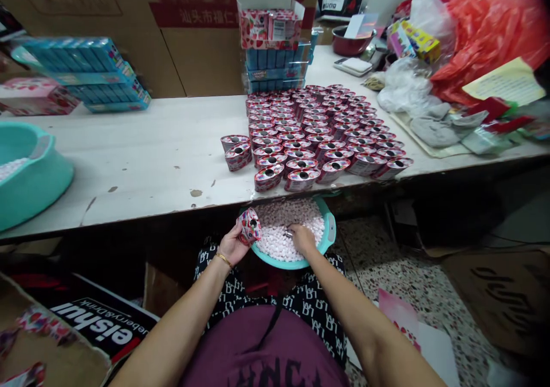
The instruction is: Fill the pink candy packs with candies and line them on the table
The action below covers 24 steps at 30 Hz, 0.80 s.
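My left hand (232, 246) is closed around a small red-and-pink strawberry-print candy box (246, 227). A dark round hole shows in the box's end, and the box tilts over the left rim of a turquoise basin (330, 227). The basin sits at my lap under the table edge, full of small white pellets (281, 247). My right hand (302, 239) reaches into the pellets with its fingers drawn together. Something small and dark shows at its fingertips, too small to name. On the table above, many similar boxes (303, 176) stand upright in tight rows, holes facing up.
The white table (172, 163) ends just above the basin. At left stands another turquoise basin (47, 175) with white pellets. Blue packs (90, 69) and a large carton (197, 60) line the back. Red plastic bags (494, 43) heap at right; an open carton (55, 347) is lower left.
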{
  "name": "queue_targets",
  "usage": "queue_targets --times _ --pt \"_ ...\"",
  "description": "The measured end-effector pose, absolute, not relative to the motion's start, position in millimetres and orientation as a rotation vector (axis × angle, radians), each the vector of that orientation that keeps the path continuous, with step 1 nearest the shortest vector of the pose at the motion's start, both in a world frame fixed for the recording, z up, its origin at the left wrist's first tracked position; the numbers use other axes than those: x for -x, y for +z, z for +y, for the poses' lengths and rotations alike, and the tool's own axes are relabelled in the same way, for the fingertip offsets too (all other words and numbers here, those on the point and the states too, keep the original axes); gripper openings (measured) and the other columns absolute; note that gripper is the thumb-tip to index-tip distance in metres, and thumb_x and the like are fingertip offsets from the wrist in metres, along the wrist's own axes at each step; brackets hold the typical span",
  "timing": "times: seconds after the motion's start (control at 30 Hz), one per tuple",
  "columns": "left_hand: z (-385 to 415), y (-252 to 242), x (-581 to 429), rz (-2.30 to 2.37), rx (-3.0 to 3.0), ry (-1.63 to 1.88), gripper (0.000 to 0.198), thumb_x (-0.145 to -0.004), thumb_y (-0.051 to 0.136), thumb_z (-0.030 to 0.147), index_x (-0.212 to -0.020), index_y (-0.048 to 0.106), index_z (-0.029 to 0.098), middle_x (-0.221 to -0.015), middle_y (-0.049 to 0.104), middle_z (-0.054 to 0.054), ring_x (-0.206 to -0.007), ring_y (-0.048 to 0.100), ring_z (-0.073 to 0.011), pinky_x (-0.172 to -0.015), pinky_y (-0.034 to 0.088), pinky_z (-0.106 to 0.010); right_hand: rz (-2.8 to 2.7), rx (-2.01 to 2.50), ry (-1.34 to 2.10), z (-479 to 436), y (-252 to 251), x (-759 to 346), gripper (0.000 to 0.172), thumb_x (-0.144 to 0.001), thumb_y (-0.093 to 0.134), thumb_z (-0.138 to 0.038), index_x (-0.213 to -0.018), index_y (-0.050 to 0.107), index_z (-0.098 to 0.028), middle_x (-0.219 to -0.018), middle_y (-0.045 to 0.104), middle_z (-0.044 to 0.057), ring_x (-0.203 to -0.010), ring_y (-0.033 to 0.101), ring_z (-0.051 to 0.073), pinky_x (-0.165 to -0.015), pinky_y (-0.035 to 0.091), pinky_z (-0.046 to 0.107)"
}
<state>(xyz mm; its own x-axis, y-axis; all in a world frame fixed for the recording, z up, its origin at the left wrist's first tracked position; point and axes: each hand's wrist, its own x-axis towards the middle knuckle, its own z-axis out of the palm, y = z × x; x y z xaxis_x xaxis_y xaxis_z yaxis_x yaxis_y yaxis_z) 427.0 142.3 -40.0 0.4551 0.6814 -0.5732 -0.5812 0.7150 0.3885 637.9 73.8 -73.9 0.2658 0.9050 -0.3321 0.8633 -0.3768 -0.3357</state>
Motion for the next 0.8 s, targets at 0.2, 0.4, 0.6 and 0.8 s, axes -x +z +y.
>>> queue_targets --times 0.2,0.4,0.6,0.8 --pt "143.9 -37.9 -431.9 0.775 -0.12 0.803 0.019 -0.084 0.046 0.018 -0.096 0.061 0.018 -0.083 0.067 -0.004 -0.074 0.062 -0.0152 -0.069 0.05 -0.031 -1.608 2.227 0.749 71.6 -58.9 -669.8 0.028 -0.08 0.042 -0.016 -0.096 0.064 -0.021 -0.094 0.066 0.002 -0.088 0.058 0.014 -0.076 0.043 0.024" --pt "143.7 -36.3 -450.0 0.751 -0.101 0.791 0.022 -0.083 0.047 0.019 -0.101 0.059 0.02 -0.081 0.067 -0.004 -0.072 0.062 -0.0153 -0.069 0.049 -0.032 -1.686 1.972 0.709 77.2 2.5 -682.8 0.026 -0.075 0.047 -0.015 -0.089 0.068 -0.022 -0.089 0.067 0.002 -0.084 0.058 0.014 -0.075 0.042 0.024" --pt "139.3 -37.6 -465.8 0.732 -0.085 0.739 0.021 -0.083 0.048 0.02 -0.1 0.059 0.019 -0.081 0.067 -0.005 -0.069 0.062 -0.0155 -0.068 0.049 -0.033 -2.118 2.282 0.527 88.9 67.1 -667.1 0.031 -0.074 0.043 -0.012 -0.086 0.067 -0.028 -0.093 0.067 0.001 -0.089 0.058 0.016 -0.071 0.041 0.024" --pt "136.2 -40.6 -466.7 0.719 -0.073 0.701 0.019 -0.085 0.044 0.02 -0.095 0.06 0.017 -0.081 0.067 -0.006 -0.069 0.062 -0.0165 -0.065 0.049 -0.034 -2.434 2.332 0.32 96.9 107.1 -632.6 0.03 -0.076 0.038 -0.01 -0.088 0.065 -0.015 -0.09 0.064 0.012 -0.083 0.06 0.02 -0.069 0.042 0.028"
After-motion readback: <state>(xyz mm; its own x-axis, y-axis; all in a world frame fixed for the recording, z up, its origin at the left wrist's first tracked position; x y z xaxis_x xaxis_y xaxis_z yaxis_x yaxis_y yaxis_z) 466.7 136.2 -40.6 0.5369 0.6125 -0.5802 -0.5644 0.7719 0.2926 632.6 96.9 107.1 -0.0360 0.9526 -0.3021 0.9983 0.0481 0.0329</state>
